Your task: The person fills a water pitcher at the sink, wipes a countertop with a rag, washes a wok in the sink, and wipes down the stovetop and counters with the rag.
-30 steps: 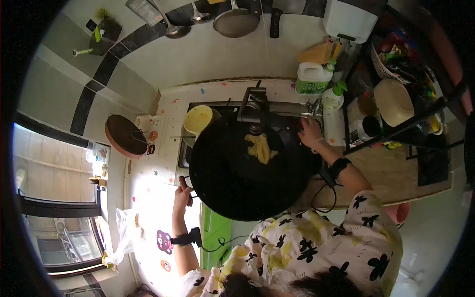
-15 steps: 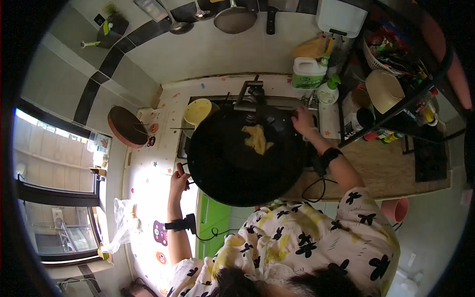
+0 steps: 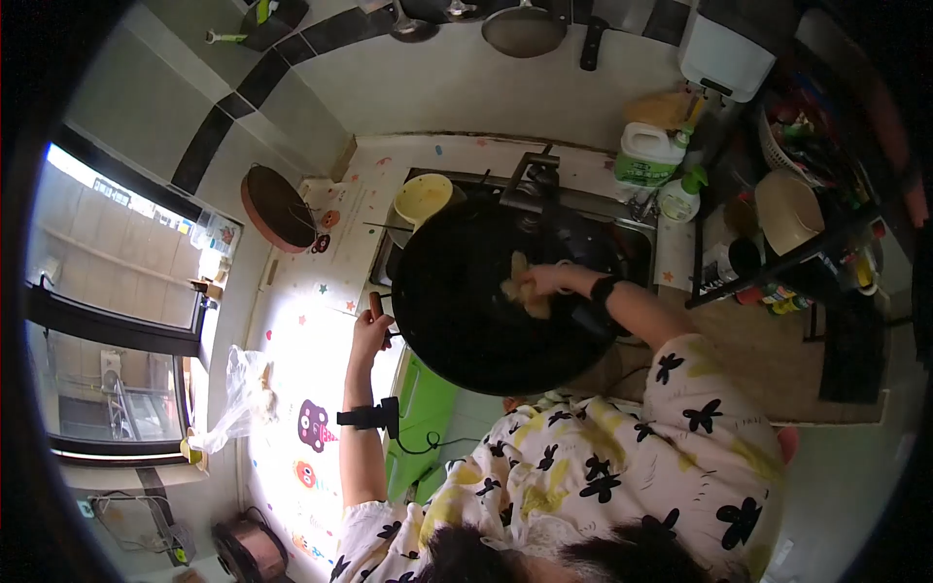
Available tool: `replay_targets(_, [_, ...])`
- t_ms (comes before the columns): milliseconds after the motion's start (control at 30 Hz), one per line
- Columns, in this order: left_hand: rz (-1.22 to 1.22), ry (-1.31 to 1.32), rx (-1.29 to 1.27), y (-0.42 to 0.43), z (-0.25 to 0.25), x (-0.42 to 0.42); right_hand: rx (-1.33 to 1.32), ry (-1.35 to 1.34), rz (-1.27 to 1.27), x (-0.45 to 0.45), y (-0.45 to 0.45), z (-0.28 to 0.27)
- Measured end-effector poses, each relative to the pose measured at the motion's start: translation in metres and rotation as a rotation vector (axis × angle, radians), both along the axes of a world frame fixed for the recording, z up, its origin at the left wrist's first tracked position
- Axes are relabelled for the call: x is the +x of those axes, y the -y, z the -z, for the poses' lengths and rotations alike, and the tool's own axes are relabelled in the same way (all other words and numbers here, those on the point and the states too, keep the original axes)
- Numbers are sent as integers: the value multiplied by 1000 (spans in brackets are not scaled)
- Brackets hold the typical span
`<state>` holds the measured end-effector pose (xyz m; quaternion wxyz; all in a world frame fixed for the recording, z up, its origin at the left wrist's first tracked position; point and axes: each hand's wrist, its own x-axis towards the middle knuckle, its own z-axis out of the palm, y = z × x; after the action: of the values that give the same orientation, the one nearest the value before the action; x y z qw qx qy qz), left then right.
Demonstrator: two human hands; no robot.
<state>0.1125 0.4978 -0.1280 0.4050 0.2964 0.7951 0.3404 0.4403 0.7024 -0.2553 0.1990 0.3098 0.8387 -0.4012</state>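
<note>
A large black wok (image 3: 466,321) sits over the sink, below the dark faucet (image 3: 533,180). My left hand (image 3: 367,335) is closed around its side handle (image 3: 376,303) at the left rim. Inside the wok, my right hand (image 3: 550,279) grips a crumpled yellowish cloth (image 3: 533,307) against the dark inner surface. The fingertips are partly hidden by the cloth.
A yellow bowl (image 3: 425,197) stands behind the wok's left rim. At the back right are a green-labelled jug (image 3: 646,155) and a spray bottle (image 3: 680,199). A black rack (image 3: 777,255) rises on the right; a round pan (image 3: 279,209) leans at the left.
My right hand has moved from the wok's far right rim down into it and taken hold of the cloth. My left hand stays on the handle. The camera view has shifted slightly.
</note>
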Motion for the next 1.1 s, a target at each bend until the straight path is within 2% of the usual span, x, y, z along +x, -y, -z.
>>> replay_targets(33, [3, 17, 0, 0, -2, 0, -130, -94, 52, 6, 8, -20])
replay_targets(67, [-9, 23, 1, 0, -1, -1, -129, -87, 40, 15, 10, -23])
replay_targets(133, [11, 33, 17, 0, 2, -3, 289, -349, 147, 46, 5, -30])
replay_targets(200, [4, 37, 41, -2, 4, -3, 622, -212, 326, 82, -8, -48])
replay_targets(233, [6, 50, 45, -4, 5, -4, 818, -192, 493, 99, -10, -52])
replay_targets(267, [1, 60, 53, -5, 7, -5, 845, -117, 550, 114, -11, -70])
replay_targets(300, [9, 41, 54, -5, 9, -7, 782, -37, 663, 128, -17, -68])
replay_targets(367, [25, 20, 64, -5, 10, -11, 504, -31, 830, 157, -39, -28])
replay_targets(400, [44, 22, 68, -4, 9, -11, 341, -216, 862, 170, -44, -4])
replay_targets(467, [30, -19, 75, -1, 3, -6, 42, -155, 1084, 164, -40, -18])
replay_targets(533, [23, -62, 36, 1, -2, -3, 515, -483, 817, 188, -57, 51])
replay_targets(567, [-1, -72, 50, 2, 2, -4, 514, -494, 795, 182, -50, 35])
replay_targets(667, [2, -72, 8, 4, -5, -12, 266, -381, 957, 175, -23, -19])
replay_targets(733, [-6, -73, -1, 7, -19, -17, -23, -482, 1259, 171, -4, -40])
replay_targets(800, [5, 5, 1, 7, -25, -30, -21, -451, 1285, 163, 11, -73])
replay_targets(867, [68, 23, -19, 9, -39, -42, 237, -342, 1048, 153, 24, -97])
replay_targets(1000, [91, 27, -4, 23, -42, -85, 113, -223, 1148, 133, 53, -102])
replay_targets(1067, [95, 52, 14, 33, -41, -107, 187, -423, 1263, 107, 75, -100])
replay_targets(1100, [71, 44, 41, 38, -38, -121, 199, -415, 1284, 99, 84, -105])
